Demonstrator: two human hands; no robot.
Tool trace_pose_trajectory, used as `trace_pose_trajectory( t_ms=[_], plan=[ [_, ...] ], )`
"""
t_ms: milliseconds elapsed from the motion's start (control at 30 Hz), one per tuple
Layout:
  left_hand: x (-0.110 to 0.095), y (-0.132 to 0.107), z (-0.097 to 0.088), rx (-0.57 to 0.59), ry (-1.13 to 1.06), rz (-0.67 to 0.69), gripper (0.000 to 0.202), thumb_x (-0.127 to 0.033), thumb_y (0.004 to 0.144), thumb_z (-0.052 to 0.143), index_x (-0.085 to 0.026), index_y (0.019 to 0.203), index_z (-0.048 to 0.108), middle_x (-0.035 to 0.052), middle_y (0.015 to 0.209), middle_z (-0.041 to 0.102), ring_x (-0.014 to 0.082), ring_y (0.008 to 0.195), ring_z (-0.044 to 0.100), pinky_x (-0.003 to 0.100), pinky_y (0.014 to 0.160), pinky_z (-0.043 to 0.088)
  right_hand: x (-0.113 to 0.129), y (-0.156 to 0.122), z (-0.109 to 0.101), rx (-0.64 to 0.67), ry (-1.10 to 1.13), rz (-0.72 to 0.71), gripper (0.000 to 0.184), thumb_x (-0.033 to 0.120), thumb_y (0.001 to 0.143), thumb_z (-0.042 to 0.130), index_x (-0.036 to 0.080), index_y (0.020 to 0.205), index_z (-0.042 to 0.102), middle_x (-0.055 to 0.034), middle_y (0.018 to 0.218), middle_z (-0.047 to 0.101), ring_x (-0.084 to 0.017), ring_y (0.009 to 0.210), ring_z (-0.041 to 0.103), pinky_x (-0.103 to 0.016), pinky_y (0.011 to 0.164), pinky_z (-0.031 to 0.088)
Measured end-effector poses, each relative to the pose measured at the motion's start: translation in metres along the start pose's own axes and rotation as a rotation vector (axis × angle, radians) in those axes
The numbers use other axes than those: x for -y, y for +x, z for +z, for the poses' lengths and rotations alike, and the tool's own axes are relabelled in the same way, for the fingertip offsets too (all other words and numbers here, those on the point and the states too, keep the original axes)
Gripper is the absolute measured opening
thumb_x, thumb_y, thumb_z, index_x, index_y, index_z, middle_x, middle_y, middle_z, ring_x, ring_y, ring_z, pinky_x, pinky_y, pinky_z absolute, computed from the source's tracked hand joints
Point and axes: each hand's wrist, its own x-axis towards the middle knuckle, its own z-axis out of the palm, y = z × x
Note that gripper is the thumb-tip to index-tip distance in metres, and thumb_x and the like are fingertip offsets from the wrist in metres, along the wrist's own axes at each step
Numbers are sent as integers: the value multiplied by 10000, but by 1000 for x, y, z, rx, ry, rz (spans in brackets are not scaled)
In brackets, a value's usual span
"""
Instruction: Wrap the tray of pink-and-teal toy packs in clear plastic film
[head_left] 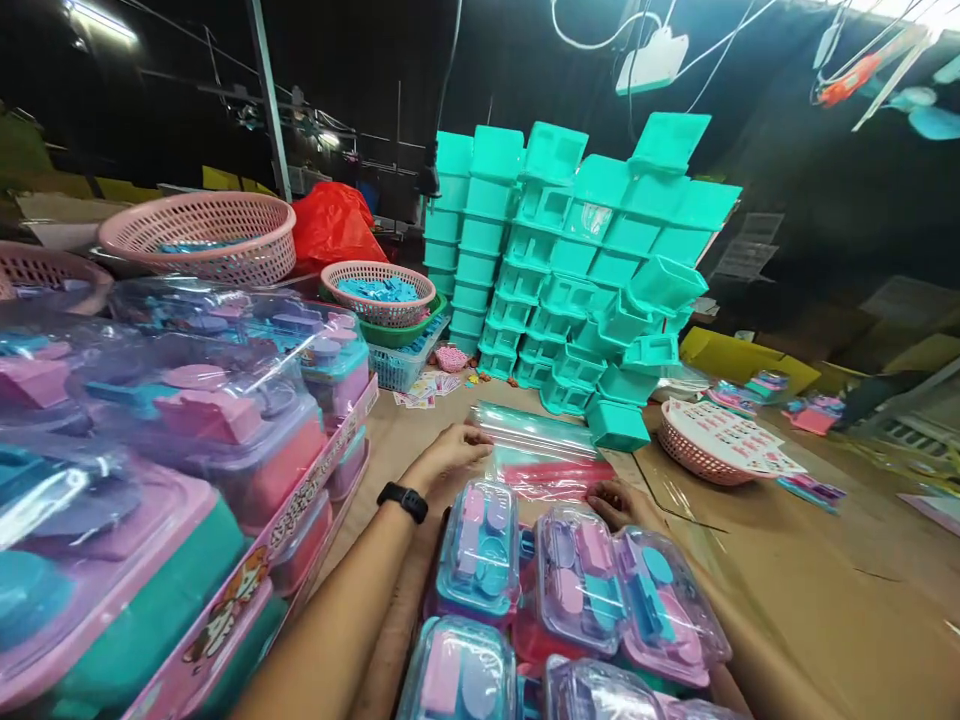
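My left hand point(448, 455), with a black watch on its wrist, lies with spread fingers on the left edge of a stack of clear plastic bags point(544, 455) on the brown table. My right hand point(619, 503) touches the near edge of the same bags, fingers bent; whether it pinches a bag I cannot tell. Between my forearms, close to me, sit several clear-lidded toy sets point(577, 585) holding pink and teal pieces.
Packed toy sets point(187, 470) pile high on the left. Stacked teal boxes point(577, 270) rise behind the bags. Pink baskets point(379, 292) stand back left, and a basket with sticker sheets point(712, 445) at the right. Small cards point(427, 390) lie scattered.
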Motion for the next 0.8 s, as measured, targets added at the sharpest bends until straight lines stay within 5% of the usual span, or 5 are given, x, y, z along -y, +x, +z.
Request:
trace_pose_trajectory(
  t_ms=[200, 367, 567, 700, 800],
  plan=[
    [4, 36, 16, 93, 323, 127, 145, -246, 890, 766, -138, 966, 705, 34, 971, 696, 216, 973, 658, 435, 964, 533, -6, 17, 4, 23, -26, 11, 609, 724, 771, 579, 164, 925, 764, -135, 910, 705, -263, 797, 622, -415, 760, 510],
    [8, 44, 32, 24, 489, 165, 216, -279, 850, 805, -147, 998, 719, 85, 1190, 664, 269, 1186, 585, 518, 1107, 427, -5, 23, 7, 70, 59, 70, 803, 834, 714, 615, 150, 1111, 749, -155, 1052, 717, -308, 963, 653, -451, 890, 534],
    [16, 39, 38, -43, 515, 155, 178, -255, 873, 755, -160, 1023, 740, 71, 1126, 671, 250, 1134, 591, 464, 1065, 431, 2, 28, 1, 124, 223, 194, 1147, 951, 699, 540, 136, 1503, 466, -183, 1264, 658, -276, 1036, 694, -397, 872, 585],
    [17, 36, 36, -60, 512, 157, 211, -250, 841, 748, -186, 1040, 767, 77, 1084, 650, 237, 1079, 592, 396, 1013, 431, 12, 34, -1, 135, 206, 215, 1196, 1015, 552, 575, 96, 1314, 648, -190, 1092, 724, -320, 943, 715, -424, 779, 591],
    [16, 34, 36, -75, 511, 146, 215, -269, 779, 784, -206, 984, 787, 72, 1074, 643, 245, 1069, 599, 386, 1011, 417, 21, 30, -8, 82, 155, 163, 1071, 1025, 541, 557, 134, 1097, 764, -180, 1051, 747, -360, 972, 710, -481, 850, 579]
  ],
)
